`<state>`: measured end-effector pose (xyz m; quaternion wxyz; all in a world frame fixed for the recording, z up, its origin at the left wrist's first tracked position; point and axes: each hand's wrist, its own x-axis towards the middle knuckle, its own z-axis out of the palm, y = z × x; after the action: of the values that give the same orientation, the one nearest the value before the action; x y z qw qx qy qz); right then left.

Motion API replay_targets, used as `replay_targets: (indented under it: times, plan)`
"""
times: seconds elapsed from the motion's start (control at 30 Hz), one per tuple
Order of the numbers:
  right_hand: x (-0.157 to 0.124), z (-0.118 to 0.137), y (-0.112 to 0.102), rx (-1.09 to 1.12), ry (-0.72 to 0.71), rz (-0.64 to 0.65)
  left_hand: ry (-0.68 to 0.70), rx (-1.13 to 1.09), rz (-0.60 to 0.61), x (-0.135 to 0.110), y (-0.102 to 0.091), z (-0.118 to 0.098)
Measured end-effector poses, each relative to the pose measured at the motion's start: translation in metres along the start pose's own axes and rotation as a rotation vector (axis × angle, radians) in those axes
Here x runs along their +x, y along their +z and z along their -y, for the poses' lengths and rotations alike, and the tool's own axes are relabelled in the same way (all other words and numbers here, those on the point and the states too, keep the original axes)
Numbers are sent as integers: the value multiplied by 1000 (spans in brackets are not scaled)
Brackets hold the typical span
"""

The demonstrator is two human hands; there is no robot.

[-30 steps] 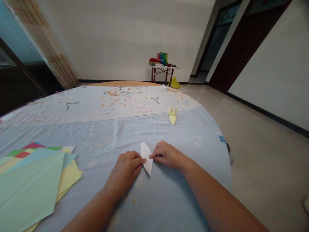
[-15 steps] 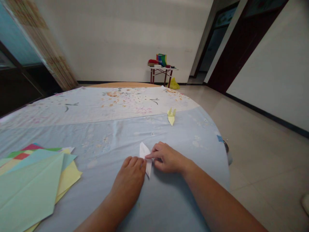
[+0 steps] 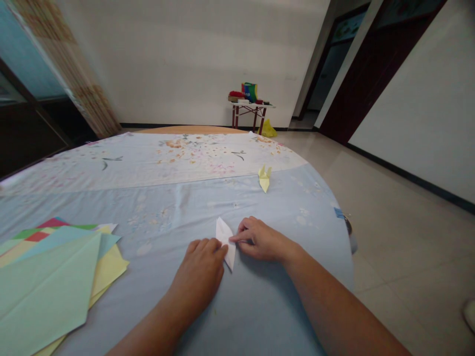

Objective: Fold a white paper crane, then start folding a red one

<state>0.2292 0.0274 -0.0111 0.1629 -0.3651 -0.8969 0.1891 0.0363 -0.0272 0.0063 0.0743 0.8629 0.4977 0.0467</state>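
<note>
A folded piece of white paper point(image 3: 224, 231), narrow and pointed at both ends, lies on the cloth in front of me. My left hand point(image 3: 205, 262) grips its left edge, thumb on top and the other fingers curled beside it. From the other side my right hand point(image 3: 261, 240) holds the right edge between the index finger and thumb. Part of the paper is hidden under the fingertips. Farther off to the right sits a small yellow folded paper figure point(image 3: 264, 179) with two upright points, apart from both hands.
A stack of coloured paper sheets point(image 3: 48, 282) lies at the left of the cloth-covered round table point(image 3: 156, 207). Against the far wall stands a small side table point(image 3: 252, 105) with several items on it. A yellow bag point(image 3: 268, 129) is on the floor beside it.
My right index finger has slid rightward from the paper's middle to its right edge. My left hand stays at the left edge, its thumb now on the paper. The view has shifted slightly.
</note>
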Motion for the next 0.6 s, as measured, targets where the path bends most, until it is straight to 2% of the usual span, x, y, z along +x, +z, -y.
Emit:
replay_targets:
  times: [0.1,0.23,0.43,0.6]
  plan:
    - [1,-2,3,19,1,-30,-13,-115,-58,2,4,8]
    - [5,-5,6,32,-28,-76,-41,-151,-114,6,11,16]
    - [5,-8,7,70,-58,-86,10,-180,-115,8,13,24]
    - [5,-5,2,21,-66,-34,26,-123,-105,6,11,22]
